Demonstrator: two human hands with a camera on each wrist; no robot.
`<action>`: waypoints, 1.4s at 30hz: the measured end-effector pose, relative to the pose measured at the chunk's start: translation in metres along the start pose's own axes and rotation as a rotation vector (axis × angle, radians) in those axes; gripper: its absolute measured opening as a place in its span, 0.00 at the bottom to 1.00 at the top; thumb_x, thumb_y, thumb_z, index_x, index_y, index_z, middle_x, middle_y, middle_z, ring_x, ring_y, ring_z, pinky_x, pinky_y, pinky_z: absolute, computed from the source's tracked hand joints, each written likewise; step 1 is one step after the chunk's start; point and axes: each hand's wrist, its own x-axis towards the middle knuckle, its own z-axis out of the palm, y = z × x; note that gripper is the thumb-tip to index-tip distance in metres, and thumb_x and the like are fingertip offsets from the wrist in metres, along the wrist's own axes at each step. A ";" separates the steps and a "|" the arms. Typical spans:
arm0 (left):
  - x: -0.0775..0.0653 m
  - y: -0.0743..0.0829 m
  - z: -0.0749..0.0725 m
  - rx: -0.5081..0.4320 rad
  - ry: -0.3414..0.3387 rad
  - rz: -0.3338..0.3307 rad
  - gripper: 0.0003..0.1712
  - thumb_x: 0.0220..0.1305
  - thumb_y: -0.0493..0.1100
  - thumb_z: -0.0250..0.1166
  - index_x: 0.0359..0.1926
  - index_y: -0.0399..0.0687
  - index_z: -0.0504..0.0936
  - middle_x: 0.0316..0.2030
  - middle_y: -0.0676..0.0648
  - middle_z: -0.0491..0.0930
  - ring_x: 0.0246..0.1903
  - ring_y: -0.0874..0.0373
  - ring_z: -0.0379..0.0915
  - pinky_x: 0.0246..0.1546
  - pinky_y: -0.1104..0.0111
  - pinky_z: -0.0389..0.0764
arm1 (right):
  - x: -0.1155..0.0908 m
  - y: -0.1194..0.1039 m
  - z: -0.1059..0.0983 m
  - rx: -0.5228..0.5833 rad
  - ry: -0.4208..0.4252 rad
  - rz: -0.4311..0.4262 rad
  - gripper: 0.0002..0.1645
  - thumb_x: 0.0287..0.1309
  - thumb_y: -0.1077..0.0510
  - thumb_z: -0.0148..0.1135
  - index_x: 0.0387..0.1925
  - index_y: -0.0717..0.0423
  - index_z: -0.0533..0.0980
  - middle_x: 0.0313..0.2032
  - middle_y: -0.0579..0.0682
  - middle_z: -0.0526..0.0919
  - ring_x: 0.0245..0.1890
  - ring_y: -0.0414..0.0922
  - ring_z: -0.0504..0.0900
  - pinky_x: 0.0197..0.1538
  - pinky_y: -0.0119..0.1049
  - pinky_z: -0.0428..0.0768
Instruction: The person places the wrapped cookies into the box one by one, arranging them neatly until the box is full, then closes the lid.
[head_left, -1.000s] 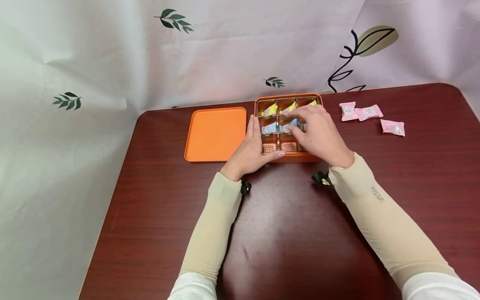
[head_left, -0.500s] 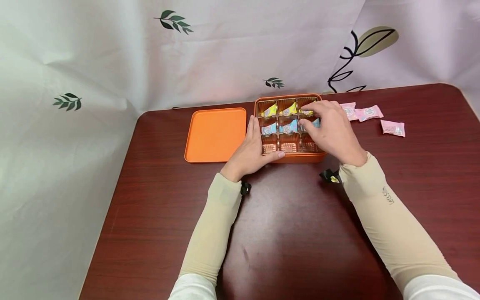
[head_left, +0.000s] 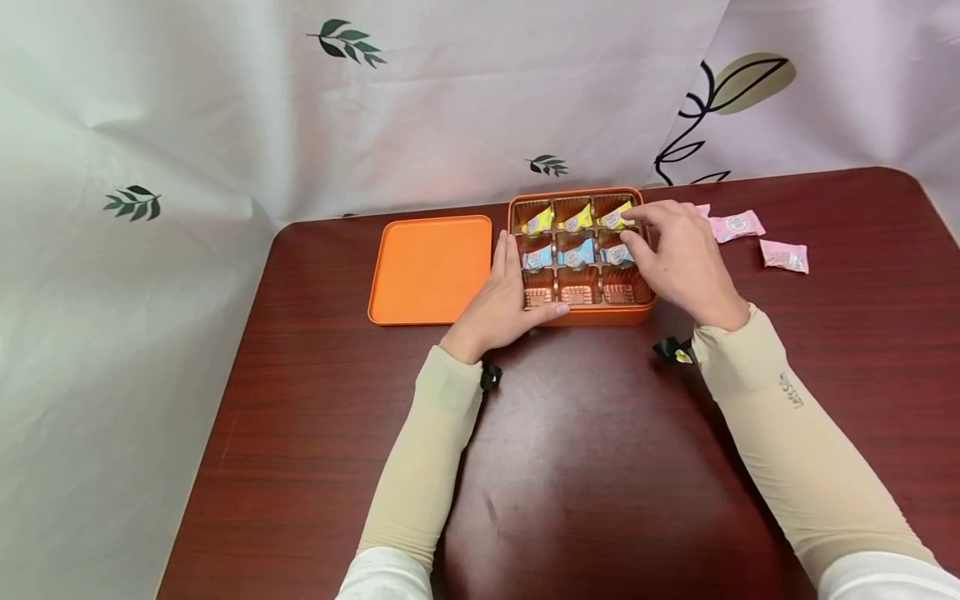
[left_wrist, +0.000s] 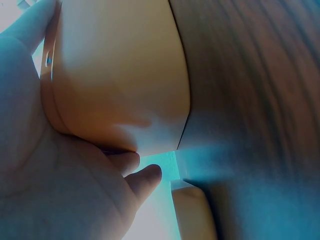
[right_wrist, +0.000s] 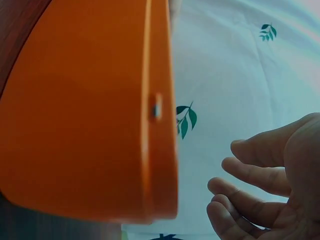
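Note:
An orange tin (head_left: 611,317) with a gold tray of square compartments stands near the table's back edge. Yellow-wrapped candies (head_left: 577,218) lie in its back row and blue-wrapped candies (head_left: 576,253) in the middle row; the front-row compartments hold none. My left hand (head_left: 495,304) braces the tin's front left corner, straight fingers along the left side and thumb on the front rim. My right hand (head_left: 686,258) hovers over the tin's right edge, fingers loosely bent and apart, holding nothing. In the right wrist view its fingers (right_wrist: 250,200) are away from the tin wall.
The orange lid (head_left: 431,271) lies to the left of the tin. Pink-wrapped candies (head_left: 784,256) lie on the table at the right, one partly hidden behind my right hand. A white curtain (head_left: 435,108) with a leaf print hangs behind the dark red table (head_left: 585,467).
My right hand has moved right, from the middle compartments to the tin's right edge, uncovering the right column's yellow and blue candies. My left hand has stayed at the tin.

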 end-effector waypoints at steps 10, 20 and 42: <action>0.000 -0.001 -0.001 0.002 0.001 0.001 0.73 0.60 0.76 0.61 0.77 0.45 0.21 0.78 0.46 0.16 0.76 0.61 0.18 0.73 0.62 0.53 | 0.000 0.011 -0.001 -0.002 0.003 0.032 0.18 0.67 0.61 0.59 0.53 0.68 0.81 0.51 0.67 0.81 0.51 0.62 0.76 0.55 0.57 0.68; 0.002 -0.001 -0.001 0.012 -0.007 0.002 0.72 0.60 0.76 0.59 0.77 0.44 0.21 0.78 0.44 0.16 0.75 0.63 0.15 0.73 0.63 0.52 | 0.002 0.021 -0.001 -0.014 0.015 0.031 0.18 0.66 0.62 0.59 0.52 0.69 0.80 0.50 0.69 0.82 0.53 0.64 0.75 0.63 0.57 0.64; 0.000 -0.001 -0.001 0.011 -0.006 0.010 0.72 0.60 0.77 0.59 0.77 0.44 0.21 0.78 0.45 0.16 0.76 0.61 0.17 0.73 0.62 0.54 | -0.002 0.043 -0.012 -0.056 -0.031 0.178 0.24 0.65 0.60 0.59 0.58 0.71 0.75 0.56 0.74 0.75 0.63 0.69 0.66 0.67 0.59 0.58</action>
